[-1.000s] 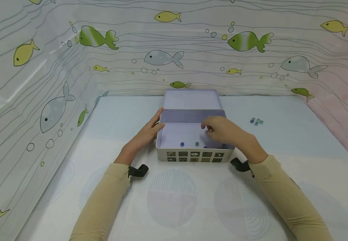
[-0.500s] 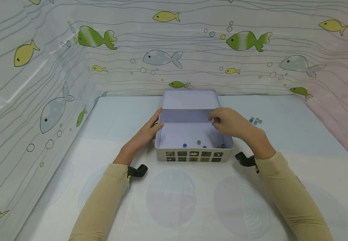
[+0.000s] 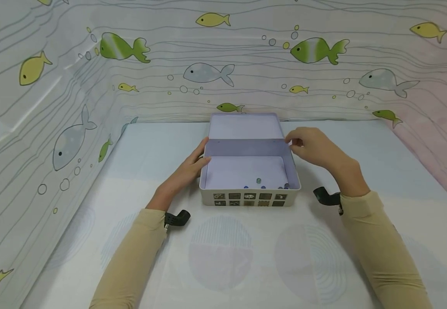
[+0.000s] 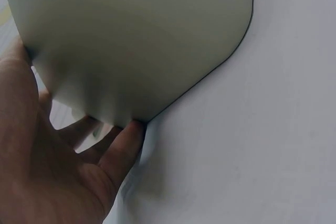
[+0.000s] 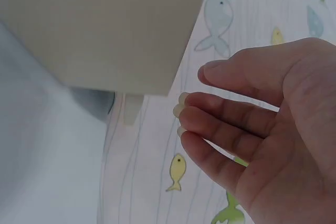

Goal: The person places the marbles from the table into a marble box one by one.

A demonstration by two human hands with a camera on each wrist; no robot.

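Note:
A pale tin box point(image 3: 208, 198) with a lilac inside and small dark square pictures on its front stands on the table, its hinged lid point(image 3: 245, 126) tipped back. Several glass marbles point(image 3: 259, 180), blue and greenish, lie inside near the front wall and front right corner. My left hand point(image 3: 189, 170) rests against the tin's left side, thumb at the rim; in the left wrist view its fingers point(image 4: 126, 145) touch the outer wall. My right hand point(image 3: 314, 148) hovers at the back right corner with loosely bent fingers. The right wrist view shows nothing between thumb and fingers point(image 5: 220, 129).
A pale tablecloth point(image 3: 223, 257) with large printed circles covers the table. Behind and to the left rises a sheet point(image 3: 161, 43) printed with fish. Black wrist cameras point(image 3: 177, 218) stick out below both wrists.
My right hand has moved from inside the tin to beyond its back right corner, now hiding the marbles on the table there. A blue marble has rolled right. My left hand stays put.

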